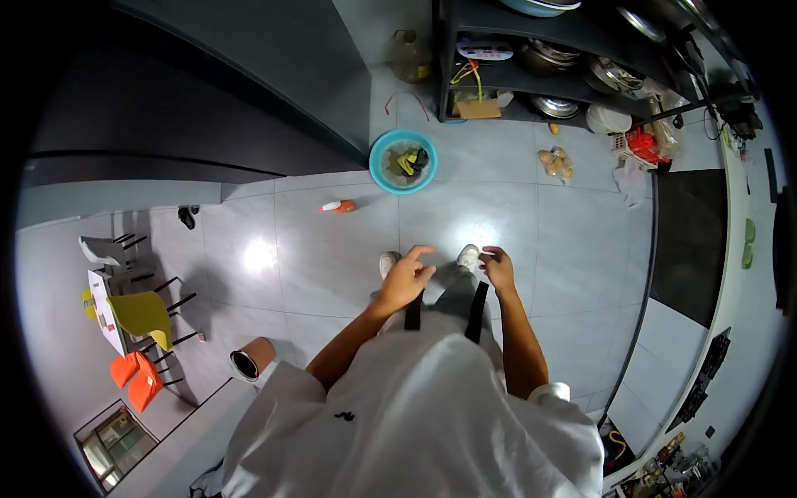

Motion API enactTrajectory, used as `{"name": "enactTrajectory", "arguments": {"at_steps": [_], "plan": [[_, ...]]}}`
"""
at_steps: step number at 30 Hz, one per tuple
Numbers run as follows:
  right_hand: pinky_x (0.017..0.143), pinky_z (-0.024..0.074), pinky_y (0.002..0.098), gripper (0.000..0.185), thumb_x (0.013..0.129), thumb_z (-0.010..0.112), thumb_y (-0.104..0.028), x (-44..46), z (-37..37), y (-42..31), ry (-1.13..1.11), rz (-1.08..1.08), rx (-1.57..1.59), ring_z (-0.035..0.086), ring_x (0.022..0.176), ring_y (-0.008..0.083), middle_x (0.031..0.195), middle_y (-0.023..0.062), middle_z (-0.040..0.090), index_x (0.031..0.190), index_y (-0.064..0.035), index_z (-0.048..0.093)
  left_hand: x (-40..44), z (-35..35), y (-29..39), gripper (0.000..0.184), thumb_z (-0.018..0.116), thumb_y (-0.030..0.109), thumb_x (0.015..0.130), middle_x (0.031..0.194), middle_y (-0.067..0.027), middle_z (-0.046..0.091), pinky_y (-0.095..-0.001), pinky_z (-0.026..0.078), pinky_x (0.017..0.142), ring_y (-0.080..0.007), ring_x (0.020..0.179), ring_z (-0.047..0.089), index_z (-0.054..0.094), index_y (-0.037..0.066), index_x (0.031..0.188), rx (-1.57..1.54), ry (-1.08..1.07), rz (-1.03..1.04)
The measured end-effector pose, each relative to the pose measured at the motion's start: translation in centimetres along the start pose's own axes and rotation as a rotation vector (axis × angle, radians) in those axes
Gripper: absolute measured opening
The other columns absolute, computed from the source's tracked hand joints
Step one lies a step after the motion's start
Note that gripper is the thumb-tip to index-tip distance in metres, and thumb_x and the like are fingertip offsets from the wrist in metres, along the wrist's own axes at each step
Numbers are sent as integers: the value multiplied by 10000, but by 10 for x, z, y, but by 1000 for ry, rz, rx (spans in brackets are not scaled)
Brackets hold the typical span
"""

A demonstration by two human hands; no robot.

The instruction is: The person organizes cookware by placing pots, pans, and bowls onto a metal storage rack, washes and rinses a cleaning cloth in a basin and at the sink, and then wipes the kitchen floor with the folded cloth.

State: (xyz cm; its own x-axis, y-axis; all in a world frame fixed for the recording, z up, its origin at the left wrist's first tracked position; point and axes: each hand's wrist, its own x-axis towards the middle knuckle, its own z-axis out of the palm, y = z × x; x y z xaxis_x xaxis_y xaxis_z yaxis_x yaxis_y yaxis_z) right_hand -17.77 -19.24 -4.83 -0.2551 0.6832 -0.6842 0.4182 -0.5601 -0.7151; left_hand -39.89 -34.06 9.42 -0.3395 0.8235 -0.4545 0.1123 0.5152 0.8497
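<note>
1. Grey tiled floor (332, 270): carries nearly everything below. Count: one.
2. Dark rack (481, 21): stands beyond the basin, up and right in view, stacked with pans. Count: one; pans overlap too much to count.
3. Blue basin (376, 166): sits on floor ahead of both hands, near the cabinet corner, well apart from fingers. Holds yellow and dark pieces in something murky; cannot identify. Looks like thin, slightly flexible plastic; probably heavy if filled, likely slippery when wet, hardly fragile. Best held at opposite sides of rim, kept level. Count: one.
4. Brown bin (261, 353): lies off to left. Count: one.
5. Clear jug (408, 62): stands beside rack. Count: one.
6. White shoes (469, 257): just beyond hands in view. Count: two.
7. Bag of round tan items (558, 166): on floor below rack. Count: one bag; cannot count contents.
8. Orange spray bottle (344, 206): lies on its side on floor, left of and nearer than basin. Probably light, stiff-walled; best held around body or neck. Count: one.
9. Hands, count two. Left hand (404, 280): half open, thumb and index apart, nothing visible in grasp. Right hand (500, 270): fingers loosely curled, pale sliver by fingertips; cannot tell if held.
</note>
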Motion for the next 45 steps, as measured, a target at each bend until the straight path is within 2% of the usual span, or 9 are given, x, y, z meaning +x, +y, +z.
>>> {"name": "enactTrajectory", "arguments": {"at_steps": [5, 8, 15, 18, 21, 23, 26, 30, 45], "plan": [[575, 485, 262, 320, 868, 588, -135, 48, 54, 98, 124, 213, -18, 644, 688, 148, 928, 76, 707, 1165, -25, 630, 50, -37, -138, 655, 760, 131, 825, 929, -69, 660, -338, 521, 774, -189, 852, 649, 453, 142, 1403, -28, -220, -4], [666, 529, 326, 351, 851, 604, -168, 100, 85, 199, 238, 45, -264, 676, 743, 221, 939, 99, 721, 1178, -42, 626, 114, -35, -255, 681, 767, 194, 804, 1063, -97, 654, -360, 525, 845, -216, 960, 653, 454, 128, 1405, 106, -263, -352], [847, 541, 421, 450, 812, 701, -283, 306, 161, 350, 172, 162, -695, 694, 965, 332, 1020, 156, 721, 1207, -87, 610, 295, 25, -446, 626, 739, 142, 852, 1117, -99, 646, -343, 515, 870, -194, 984, 630, 424, 70, 1388, -306, 426, -617], [932, 501, 463, 526, 835, 693, -368, 412, 198, 335, 79, 79, -779, 644, 1070, 402, 1155, 228, 669, 1235, -46, 577, 347, 55, -531, 743, 778, 178, 823, 1262, -182, 575, -347, 498, 890, -256, 1076, 591, 360, 48, 1423, -416, 475, -695], [937, 493, 394, 670, 864, 705, -367, 487, 232, 271, 63, -19, -528, 650, 1084, 326, 1215, 213, 648, 1401, -38, 476, 416, 52, -561, 826, 805, 157, 784, 1378, -261, 476, -354, 465, 978, -353, 1221, 529, 321, 46, 1445, -475, 494, -606], [926, 499, 393, 735, 866, 701, -367, 521, 249, 233, 114, -126, -359, 666, 1041, 298, 1185, 217, 653, 1435, -5, 410, 464, 47, -596, 799, 795, 193, 786, 1413, -229, 459, -457, 394, 1086, -397, 1317, 463, 352, 102, 1444, -89, 729, -341], [804, 553, 373, 663, 866, 704, -292, 593, 252, 209, 80, -311, -400, 700, 897, 279, 1120, 220, 667, 1382, 19, 426, 501, 20, -528, 704, 783, 259, 785, 1383, -179, 510, -581, 295, 1139, -405, 1359, 425, 441, 159, 1392, 546, 493, -360], [572, 595, 341, 433, 840, 691, -109, 660, 243, 197, -166, -89, -321, 707, 683, 263, 1029, 215, 669, 1188, 61, 499, 554, 12, -505, 511, 766, 306, 777, 1265, -140, 602, -642, 291, 1118, -371, 1320, 471, 576, 159, 1228, 706, 442, 121], [667, 582, 382, 440, 842, 672, -202, 577, 165, 248, 42, -124, -277, 720, 684, 319, 938, 251, 700, 1123, 112, 544, 589, 104, -490, 577, 779, 283, 765, 1256, -159, 593, -478, 406, 1059, -362, 1227, 532, 556, 113, 1269, 853, -6, 432]]}}
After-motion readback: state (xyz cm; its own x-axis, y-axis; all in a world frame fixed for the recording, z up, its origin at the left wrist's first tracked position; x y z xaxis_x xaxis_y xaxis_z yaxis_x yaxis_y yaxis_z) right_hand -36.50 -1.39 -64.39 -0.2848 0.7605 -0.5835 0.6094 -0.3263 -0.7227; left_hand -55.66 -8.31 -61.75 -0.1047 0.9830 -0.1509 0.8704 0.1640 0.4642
